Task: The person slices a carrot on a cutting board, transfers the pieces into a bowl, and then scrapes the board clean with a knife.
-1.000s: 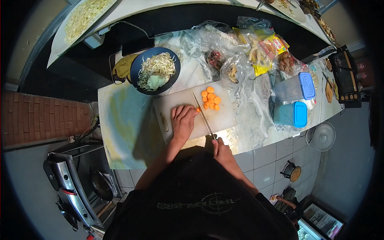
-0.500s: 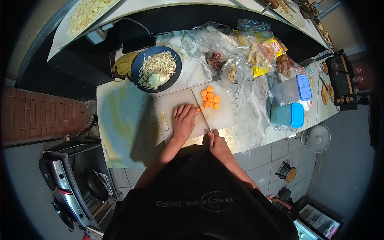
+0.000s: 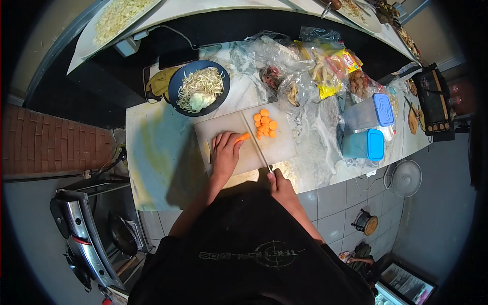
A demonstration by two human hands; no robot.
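Observation:
A white cutting board [image 3: 280, 145] lies on the marble counter in front of me. My left hand [image 3: 225, 150] is closed around a piece of carrot [image 3: 244, 136], whose orange end sticks out to the right of the fingers. In my right hand [image 3: 279, 182] is the handle of a knife [image 3: 256, 142]; its long blade points away from me across the board, apart from the carrot. Several round carrot slices [image 3: 265, 122] lie in a heap to the right of the blade. A pale strip [image 3: 207, 151] rests at the board's left edge, partly beside my left hand.
A dark plate [image 3: 221, 99] with bean sprouts stands behind the board. Clear plastic bags [image 3: 295, 90] of food lie at the back right. Two lidded containers, one clear [image 3: 362, 113] and one blue [image 3: 356, 146], stand on the right. A stove [image 3: 84, 234] is at lower left.
My left hand has drawn left, away from the blade, and more of the carrot shows. The knife has shifted slightly, and the hand on it sits a little lower and farther right.

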